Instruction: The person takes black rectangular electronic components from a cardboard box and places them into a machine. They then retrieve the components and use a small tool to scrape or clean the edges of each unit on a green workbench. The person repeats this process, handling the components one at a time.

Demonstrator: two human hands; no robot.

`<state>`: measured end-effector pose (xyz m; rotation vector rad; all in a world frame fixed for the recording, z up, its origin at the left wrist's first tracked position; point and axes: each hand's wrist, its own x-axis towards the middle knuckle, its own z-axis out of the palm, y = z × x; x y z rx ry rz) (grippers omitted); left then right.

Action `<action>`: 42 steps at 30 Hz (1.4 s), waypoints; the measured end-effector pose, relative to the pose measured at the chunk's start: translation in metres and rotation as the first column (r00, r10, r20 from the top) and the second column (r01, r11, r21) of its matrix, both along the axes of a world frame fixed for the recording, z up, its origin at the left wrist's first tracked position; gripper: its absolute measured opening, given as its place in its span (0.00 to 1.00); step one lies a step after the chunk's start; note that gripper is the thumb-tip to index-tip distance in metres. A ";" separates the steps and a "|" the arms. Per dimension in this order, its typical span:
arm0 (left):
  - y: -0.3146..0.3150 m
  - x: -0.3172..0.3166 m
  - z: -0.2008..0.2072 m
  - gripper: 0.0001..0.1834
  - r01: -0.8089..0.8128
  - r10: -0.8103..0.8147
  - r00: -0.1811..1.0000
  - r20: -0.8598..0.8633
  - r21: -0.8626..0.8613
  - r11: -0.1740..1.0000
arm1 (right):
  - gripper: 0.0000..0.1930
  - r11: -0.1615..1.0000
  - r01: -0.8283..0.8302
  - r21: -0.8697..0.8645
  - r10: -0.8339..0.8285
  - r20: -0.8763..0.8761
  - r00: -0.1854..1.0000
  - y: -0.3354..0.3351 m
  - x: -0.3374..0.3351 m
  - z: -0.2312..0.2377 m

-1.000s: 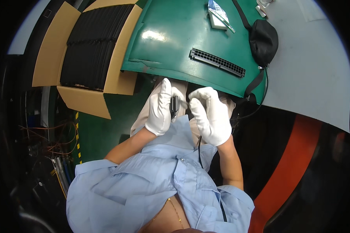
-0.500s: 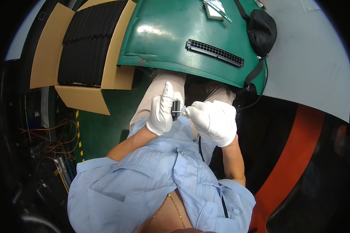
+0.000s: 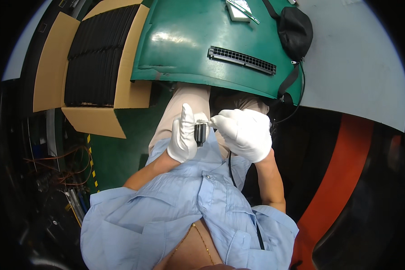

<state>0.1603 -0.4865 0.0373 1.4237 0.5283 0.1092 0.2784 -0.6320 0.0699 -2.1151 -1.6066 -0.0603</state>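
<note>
My left hand, in a white glove, is closed around a black ridged plastic part, its thumb pointing up and away from me. The part is held above my lap and mostly seen end-on. From the right, my white-gloved right hand pinches a thin metal-shafted tool. Its slim shaft lies across the far end of the part, near the left fingers. The tool's handle is hidden in my fist, and whether the shaft touches the part I cannot tell.
A long black grille-like strip lies on the green-covered table. Beyond it are a white block with a thin green stick and a black pouch with straps. An open cardboard box of stacked black parts stands left.
The tool's shaft has moved from the middle of the black part to its far end. The part sits slightly lower against my left hand. The whole view has shifted a little.
</note>
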 end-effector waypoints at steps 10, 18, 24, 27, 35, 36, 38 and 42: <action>0.004 0.002 -0.013 0.50 0.128 -0.126 0.967 0.222 0.005 0.992 | 0.21 0.913 0.120 -0.390 -0.396 -0.774 0.495 0.015 -0.015 0.032; 0.076 0.051 0.025 0.40 -0.402 -0.056 0.851 0.522 0.715 0.572 | 0.11 0.904 0.424 -0.043 -0.328 -0.705 0.628 0.018 -0.033 0.025; 0.063 0.033 0.008 0.30 -0.325 0.357 0.933 -0.036 -0.508 0.798 | 0.17 0.962 0.223 0.160 -0.164 -0.317 0.934 0.038 -0.053 -0.015; 0.063 0.034 -0.001 0.28 -0.339 0.346 0.935 -0.077 -0.473 0.813 | 0.29 0.995 0.087 -0.050 -0.100 -0.486 0.868 0.034 -0.058 -0.008; 0.052 0.033 -0.002 0.26 -0.231 0.194 0.972 -0.131 -0.410 0.882 | 0.09 0.970 0.061 0.234 -0.006 -0.229 0.973 0.041 -0.024 -0.035; 0.052 0.033 -0.002 0.24 -0.245 0.205 0.969 -0.140 -0.412 0.878 | 0.10 0.974 0.021 0.224 0.023 -0.190 0.982 0.040 -0.022 -0.037; 0.052 0.034 -0.003 0.23 -0.257 0.209 0.966 -0.154 -0.434 0.864 | 0.11 0.985 -0.035 0.171 0.053 -0.108 0.993 0.038 -0.022 -0.034; 0.056 0.035 -0.009 0.21 -0.257 0.213 0.966 -0.146 -0.453 0.854 | 0.08 0.986 -0.111 0.125 0.113 -0.008 0.994 0.031 -0.034 -0.036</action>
